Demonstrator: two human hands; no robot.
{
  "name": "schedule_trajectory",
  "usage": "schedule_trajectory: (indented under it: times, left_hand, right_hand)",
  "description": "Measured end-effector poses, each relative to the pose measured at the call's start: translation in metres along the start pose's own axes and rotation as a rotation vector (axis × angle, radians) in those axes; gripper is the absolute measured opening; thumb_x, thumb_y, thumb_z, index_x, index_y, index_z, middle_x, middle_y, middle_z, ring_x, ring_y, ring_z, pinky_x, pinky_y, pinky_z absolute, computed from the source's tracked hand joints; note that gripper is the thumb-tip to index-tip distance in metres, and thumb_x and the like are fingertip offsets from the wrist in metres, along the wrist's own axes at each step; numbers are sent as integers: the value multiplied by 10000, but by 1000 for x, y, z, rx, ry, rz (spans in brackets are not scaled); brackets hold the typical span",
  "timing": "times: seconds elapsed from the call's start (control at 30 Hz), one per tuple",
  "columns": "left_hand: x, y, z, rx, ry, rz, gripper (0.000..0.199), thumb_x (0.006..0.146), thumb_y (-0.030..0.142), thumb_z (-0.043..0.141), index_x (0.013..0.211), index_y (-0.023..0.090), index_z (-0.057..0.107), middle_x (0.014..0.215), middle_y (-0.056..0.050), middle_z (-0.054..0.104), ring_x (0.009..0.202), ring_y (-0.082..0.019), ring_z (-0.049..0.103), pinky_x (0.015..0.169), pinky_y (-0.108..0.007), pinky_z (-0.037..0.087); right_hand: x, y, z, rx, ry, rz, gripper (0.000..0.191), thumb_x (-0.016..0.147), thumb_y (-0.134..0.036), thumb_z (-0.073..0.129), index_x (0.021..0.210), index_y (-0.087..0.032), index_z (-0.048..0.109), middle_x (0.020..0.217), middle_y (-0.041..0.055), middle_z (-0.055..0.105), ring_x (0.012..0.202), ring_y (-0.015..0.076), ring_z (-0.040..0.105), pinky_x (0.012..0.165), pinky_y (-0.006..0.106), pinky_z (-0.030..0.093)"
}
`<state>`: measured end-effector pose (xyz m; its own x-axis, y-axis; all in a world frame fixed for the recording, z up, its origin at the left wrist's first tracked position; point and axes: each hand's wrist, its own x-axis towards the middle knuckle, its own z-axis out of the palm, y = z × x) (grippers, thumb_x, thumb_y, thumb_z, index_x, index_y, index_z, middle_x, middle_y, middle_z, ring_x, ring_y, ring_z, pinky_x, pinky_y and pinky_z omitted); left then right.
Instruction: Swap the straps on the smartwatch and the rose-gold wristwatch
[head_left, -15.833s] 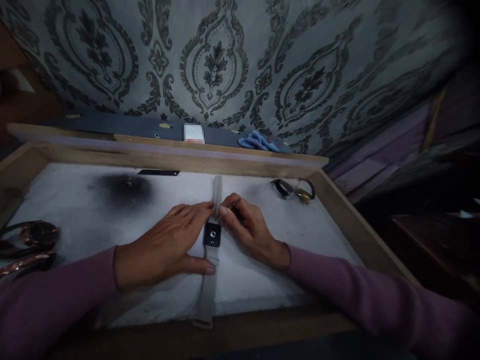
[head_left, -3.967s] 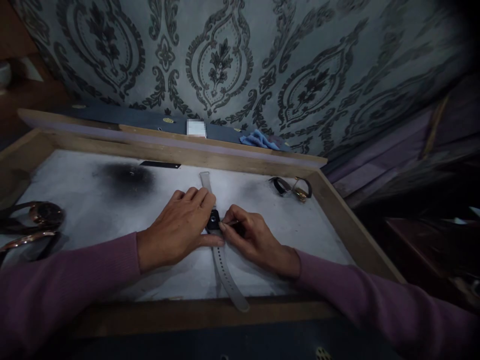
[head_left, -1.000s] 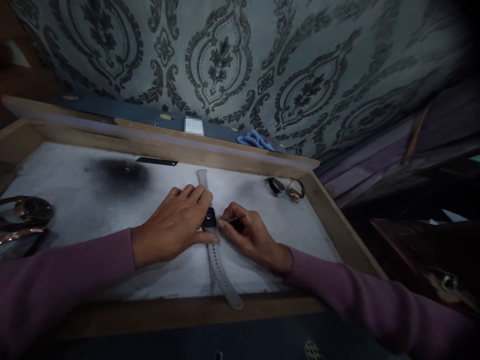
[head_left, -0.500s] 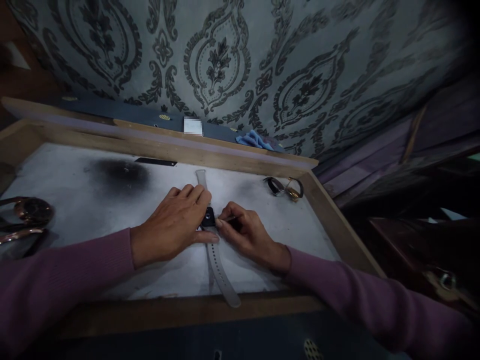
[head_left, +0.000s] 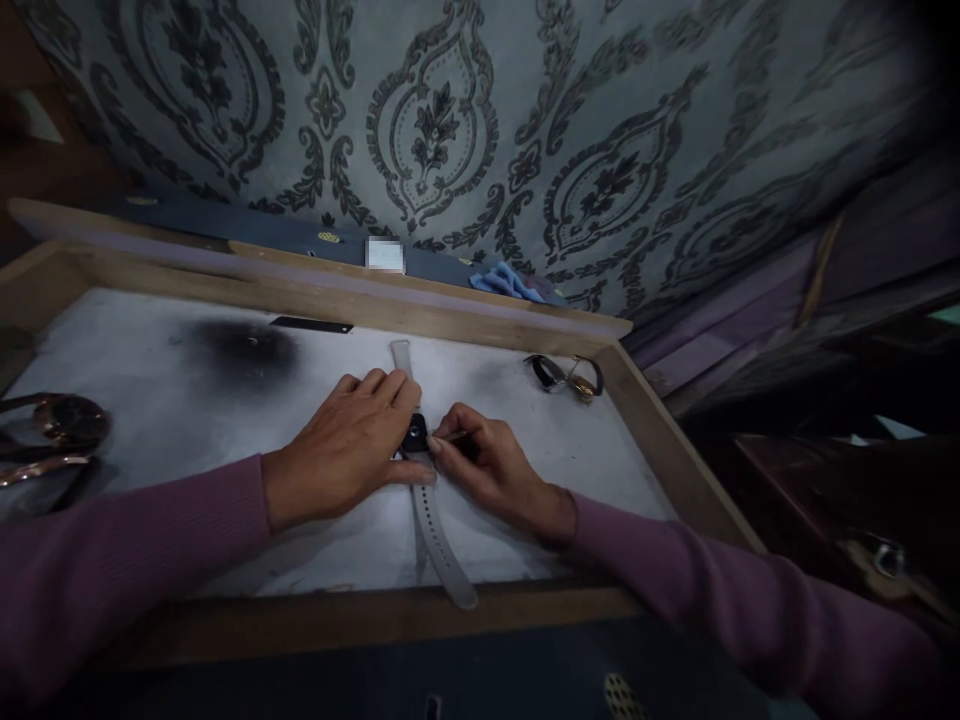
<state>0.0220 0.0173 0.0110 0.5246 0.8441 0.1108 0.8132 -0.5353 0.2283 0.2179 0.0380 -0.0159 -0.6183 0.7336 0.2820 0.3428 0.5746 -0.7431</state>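
Note:
A smartwatch (head_left: 415, 433) with a dark square case and a long pale strap (head_left: 442, 560) lies on the white surface between my hands. My left hand (head_left: 352, 440) is closed over it, fingers curled across the upper strap and the thumb against the lower strap. That hand hides part of the case. From the right, my right hand (head_left: 491, 460) pinches a thin stick-like tool (head_left: 454, 436), its fingertips at the right edge of the case. The tool's tip is too small to make out.
A raised wooden rim (head_left: 315, 282) surrounds the white work surface (head_left: 337, 560). Several watches (head_left: 71, 420) sit at left, with more wristwatches (head_left: 570, 378) at back right. Near the back rim lies a dark flat blade-like strip (head_left: 311, 325). A blue cloth (head_left: 506, 281) rests behind the rim.
The view has shifted very slightly. Both hands keep nearly the same hold, and the smartwatch stays in place on the surface.

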Motion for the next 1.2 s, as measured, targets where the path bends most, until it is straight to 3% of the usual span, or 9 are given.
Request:
schedule_trajectory:
  times: [0.83,1.2]
  left_hand:
    - [0,-1,2,22,22,15,435,847,568,655,918,186,458,967,-53,551,872,-247,512,708,-341,349]
    - [0,0,2,-5,37,15,419,855,553,648,935,180,475,962,-50,547,882,-260,513,714,-360,357]
  right_hand:
    - [1,1,2,7,-6,-31,117,922,-230,532,817,-180,516,670,-13,543,563,104,484,521,228,363]
    - [3,-1,3,113,4,28,173,921,-283,541,780,-186,513,658,-19,519,578,106,452,531,239,373]
